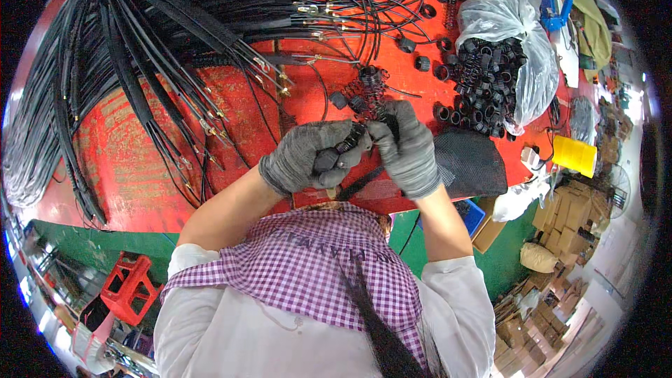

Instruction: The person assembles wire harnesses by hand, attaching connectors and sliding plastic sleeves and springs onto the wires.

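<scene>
My left hand [311, 155], in a grey knit glove, is closed around a short black cylindrical part [326, 160] near the table's front edge. My right hand [407, 152], gloved alike, meets it with thumb and fingers pinched together; what lies between these fingertips is too small and dark to make out. Just beyond both hands stands a small cluster of black coil springs [372, 80]. A black cap [338, 100] lies beside that cluster.
Long bundles of black cables [210, 10] with metal ends cover the red table's [147, 157] left and back. At right, black caps [486, 77] spill from a clear plastic bag [511, 17]. Black mesh [470, 163] lies beside my right hand. A red stool [129, 287] stands at lower left.
</scene>
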Demonstrator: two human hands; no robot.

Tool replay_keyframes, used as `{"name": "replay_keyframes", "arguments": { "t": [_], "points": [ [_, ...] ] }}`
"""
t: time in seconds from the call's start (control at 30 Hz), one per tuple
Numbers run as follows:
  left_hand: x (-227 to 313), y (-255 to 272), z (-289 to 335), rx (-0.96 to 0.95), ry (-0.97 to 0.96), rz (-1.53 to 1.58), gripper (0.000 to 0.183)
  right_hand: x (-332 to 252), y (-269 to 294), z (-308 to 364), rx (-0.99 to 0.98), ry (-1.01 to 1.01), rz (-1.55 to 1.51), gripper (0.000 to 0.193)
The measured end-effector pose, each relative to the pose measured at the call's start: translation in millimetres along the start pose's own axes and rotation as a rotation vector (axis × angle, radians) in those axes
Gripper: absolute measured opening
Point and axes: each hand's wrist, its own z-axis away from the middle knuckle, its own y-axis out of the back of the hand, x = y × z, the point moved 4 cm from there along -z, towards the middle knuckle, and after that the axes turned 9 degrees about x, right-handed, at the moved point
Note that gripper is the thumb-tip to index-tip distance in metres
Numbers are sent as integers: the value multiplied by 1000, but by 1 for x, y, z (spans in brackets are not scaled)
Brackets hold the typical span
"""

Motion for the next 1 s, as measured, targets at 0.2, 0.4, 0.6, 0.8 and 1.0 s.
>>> {"name": "replay_keyframes", "arguments": {
  "t": [0.2, 0.4, 0.6, 0.8, 1.0],
  "points": [
    [-13, -19, -4, -82, 13, 221, 32, -8, -5, 1, 42, 85, 413, 23],
    [-16, -41, -3, -445, 73, 701, 31, -2, 3, 2, 42, 133, 341, 36],
    [-19, -26, 5, -386, 154, 609, 34, -24, 11, -9, 114, 266, 419, 28],
    [7, -13, 1, 496, -796, -810, 30, -43, 4, -6, -229, -72, 555, 44],
    [10, -8, 1, 500, -836, -885, 32, -26, 12, 4, -251, 238, 53, 46]
  ]
}}
